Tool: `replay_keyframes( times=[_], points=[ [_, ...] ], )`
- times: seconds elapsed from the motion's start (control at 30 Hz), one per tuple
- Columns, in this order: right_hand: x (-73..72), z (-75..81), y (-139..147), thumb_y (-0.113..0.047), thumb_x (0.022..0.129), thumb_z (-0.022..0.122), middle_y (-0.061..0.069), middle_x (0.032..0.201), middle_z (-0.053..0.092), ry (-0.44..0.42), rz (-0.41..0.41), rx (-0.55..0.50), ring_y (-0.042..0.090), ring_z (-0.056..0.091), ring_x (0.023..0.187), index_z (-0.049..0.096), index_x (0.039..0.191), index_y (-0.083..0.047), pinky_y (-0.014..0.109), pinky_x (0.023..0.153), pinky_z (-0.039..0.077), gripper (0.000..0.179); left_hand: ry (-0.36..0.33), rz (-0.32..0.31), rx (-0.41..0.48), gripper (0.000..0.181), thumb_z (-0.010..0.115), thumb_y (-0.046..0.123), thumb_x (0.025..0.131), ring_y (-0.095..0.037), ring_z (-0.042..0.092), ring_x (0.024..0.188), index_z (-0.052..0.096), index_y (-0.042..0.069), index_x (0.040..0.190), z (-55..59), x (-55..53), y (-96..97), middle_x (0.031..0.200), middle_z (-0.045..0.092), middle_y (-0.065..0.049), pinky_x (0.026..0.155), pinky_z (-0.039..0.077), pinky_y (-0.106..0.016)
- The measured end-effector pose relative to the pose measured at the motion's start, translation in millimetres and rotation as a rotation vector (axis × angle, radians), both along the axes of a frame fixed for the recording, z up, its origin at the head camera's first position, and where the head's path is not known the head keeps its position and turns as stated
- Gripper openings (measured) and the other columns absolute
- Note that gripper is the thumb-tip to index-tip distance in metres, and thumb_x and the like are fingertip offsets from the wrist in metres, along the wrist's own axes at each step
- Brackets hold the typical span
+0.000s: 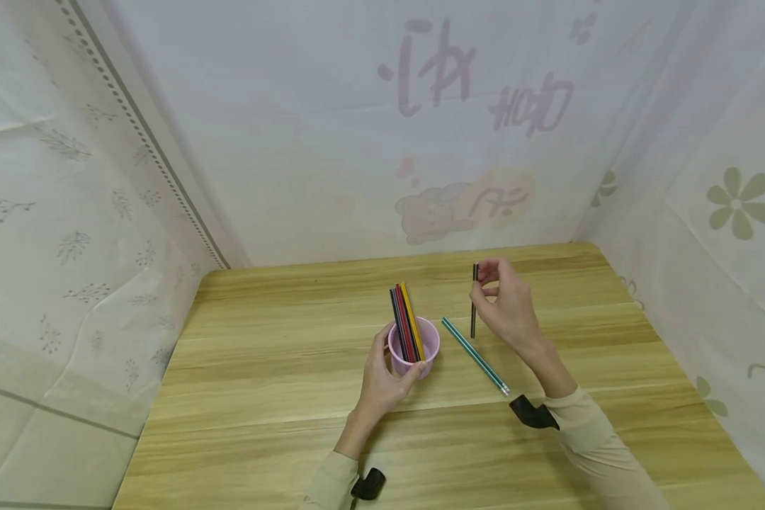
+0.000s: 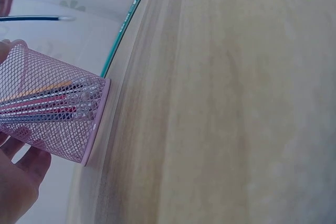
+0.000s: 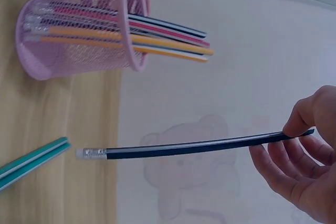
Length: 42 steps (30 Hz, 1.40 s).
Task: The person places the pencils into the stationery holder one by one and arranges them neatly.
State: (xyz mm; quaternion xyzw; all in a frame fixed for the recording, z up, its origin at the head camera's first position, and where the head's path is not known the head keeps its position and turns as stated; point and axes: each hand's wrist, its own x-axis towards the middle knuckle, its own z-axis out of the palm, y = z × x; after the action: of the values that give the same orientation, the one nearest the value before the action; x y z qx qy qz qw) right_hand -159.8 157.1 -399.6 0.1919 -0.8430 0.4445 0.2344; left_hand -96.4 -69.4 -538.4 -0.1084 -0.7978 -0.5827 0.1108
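One pink mesh cup (image 1: 431, 338), gripped by the left hand (image 1: 381, 386), is near the middle of the wooden table (image 1: 261, 397) and contains coloured pencils (image 1: 405, 322) (eraser ends down). To its right, the right hand (image 1: 510, 304) pinches a dark pencil (image 1: 473, 315) near the upper end, eraser lowermost, clear of the surface. Green pencils (image 1: 475, 356) lie between cup and right hand.

Pink mesh cup (image 2: 55, 74) with pencils (image 2: 39, 102) inside, fingers (image 2: 35, 164) around it, green pencil (image 2: 126, 23) beyond on wooden table (image 2: 220, 108)

Pinched dark pencil (image 3: 184, 148), upright, near pink cup (image 3: 86, 60)
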Motion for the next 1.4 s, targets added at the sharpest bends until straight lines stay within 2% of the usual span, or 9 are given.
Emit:
replay_keyframes(
  times=[0.3, 0.5, 0.63, 0.97, 1.23, 1.4],
  points=[
    [9.0, 26.4, -15, 0.019, 0.083, 0.061, 0.021, 0.098, 0.062, 0.088, 0.056, -0.210, 0.010, 0.062, 0.089, 0.053, 0.108, 0.013, 0.012, 0.074, 0.058, 0.027, 0.002, 0.000, -0.004, 0.087, 0.083, 0.026, 0.081, -0.026, 0.056, 0.129, 0.037, 0.015, 0.153, 1.0, -0.2, 0.0, 0.146, 0.052, -0.008, 0.107, 0.051, -0.047],
    [12.8, 32.8, -30, 0.021, 0.082, 0.060, 0.023, 0.096, 0.061, 0.146, 0.140, -0.291, 0.007, 0.062, 0.089, 0.051, 0.107, 0.015, 0.014, 0.073, 0.059, 0.027, 0.007, -0.003, -0.007, 0.087, 0.083, 0.025, 0.080, -0.026, 0.056, 0.128, 0.037, 0.015, 0.153, 2.5, 0.4, -0.5, 0.146, 0.052, -0.008, 0.107, 0.051, -0.048],
    [13.4, 27.9, -40, 0.021, 0.083, 0.061, 0.023, 0.096, 0.062, 0.133, 0.172, -0.304, 0.008, 0.062, 0.089, 0.051, 0.108, 0.014, 0.015, 0.073, 0.059, 0.028, 0.000, -0.004, -0.005, 0.087, 0.083, 0.025, 0.080, -0.026, 0.056, 0.129, 0.036, 0.015, 0.153, 1.9, 0.1, -0.9, 0.146, 0.052, -0.008, 0.107, 0.051, -0.047],
    [10.5, 3.5, -62, 0.021, 0.082, 0.063, 0.019, 0.096, 0.065, 0.045, 0.222, -0.265, 0.019, 0.065, 0.085, 0.053, 0.109, 0.009, 0.021, 0.069, 0.061, 0.031, 0.022, -0.012, -0.006, 0.087, 0.082, 0.025, 0.081, -0.027, 0.056, 0.129, 0.036, 0.016, 0.153, -0.1, -0.8, -1.2, 0.146, 0.052, -0.007, 0.106, 0.051, -0.050],
    [10.6, -14.3, -75, 0.016, 0.083, 0.067, 0.022, 0.100, 0.064, -0.071, 0.248, -0.244, 0.030, 0.066, 0.088, 0.054, 0.112, 0.009, 0.032, 0.069, 0.064, 0.033, -0.009, -0.030, 0.016, 0.087, 0.083, 0.027, 0.082, -0.025, 0.054, 0.130, 0.035, 0.020, 0.154, -0.4, 0.2, -0.8, 0.146, 0.051, -0.004, 0.107, 0.049, -0.050],
    [10.0, -24.4, -81, 0.012, 0.085, 0.067, 0.020, 0.099, 0.064, -0.125, 0.248, -0.208, 0.028, 0.066, 0.087, 0.055, 0.113, 0.006, 0.029, 0.067, 0.063, 0.031, 0.000, -0.031, 0.014, 0.087, 0.082, 0.027, 0.082, -0.026, 0.055, 0.129, 0.035, 0.019, 0.154, -0.1, 0.8, -1.0, 0.147, 0.051, -0.006, 0.107, 0.049, -0.051]
  ],
)
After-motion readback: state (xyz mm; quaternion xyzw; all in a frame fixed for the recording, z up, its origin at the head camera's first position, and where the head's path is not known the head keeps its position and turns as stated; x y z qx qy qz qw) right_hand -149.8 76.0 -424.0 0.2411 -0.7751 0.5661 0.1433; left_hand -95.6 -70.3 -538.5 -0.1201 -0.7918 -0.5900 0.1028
